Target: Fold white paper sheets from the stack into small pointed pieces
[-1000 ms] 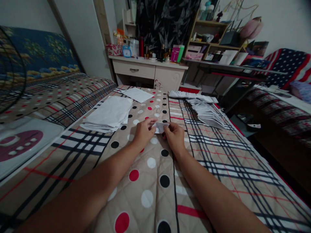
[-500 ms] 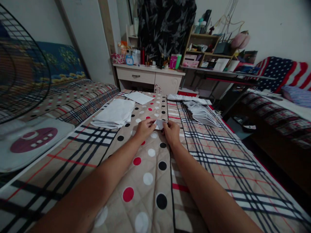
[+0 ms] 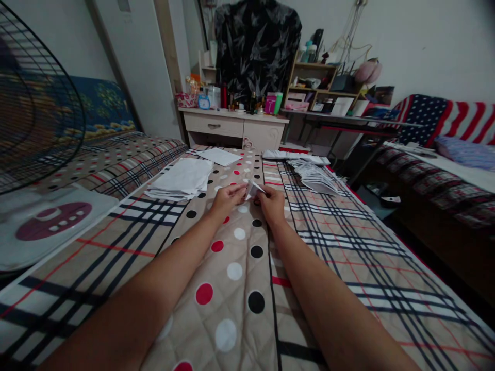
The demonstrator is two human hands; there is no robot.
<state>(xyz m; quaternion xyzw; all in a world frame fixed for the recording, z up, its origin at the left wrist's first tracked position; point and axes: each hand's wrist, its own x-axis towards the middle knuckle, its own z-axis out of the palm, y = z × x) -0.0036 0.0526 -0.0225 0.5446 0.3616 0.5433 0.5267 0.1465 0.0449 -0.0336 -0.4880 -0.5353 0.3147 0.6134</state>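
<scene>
A small folded piece of white paper [image 3: 252, 190] is held up between my two hands, just above the dotted bedcover [image 3: 234, 270]. My left hand [image 3: 228, 200] pinches its left edge with the fingertips. On the other side my right hand [image 3: 273, 202] grips the paper's right edge between thumb and fingers. A stack of white paper sheets [image 3: 181, 176] lies to the left of my hands. One flat sheet [image 3: 219, 156] is just beyond it. Right of my hands, many folded white papers [image 3: 315, 178] lie fanned in a row, with another folded bundle [image 3: 296, 156] behind them.
A black wire fan [image 3: 42, 103] stands at the near left, beside a white plastic bag [image 3: 58, 226]. Past the bed's far end is a white dresser [image 3: 232, 126] crowded with bottles. To the right stand a desk with shelves [image 3: 320, 93] and another bed [image 3: 436, 175].
The folded paper has tilted from nearly flat to a more upright, angled position between my fingers. The whole view has shifted slightly.
</scene>
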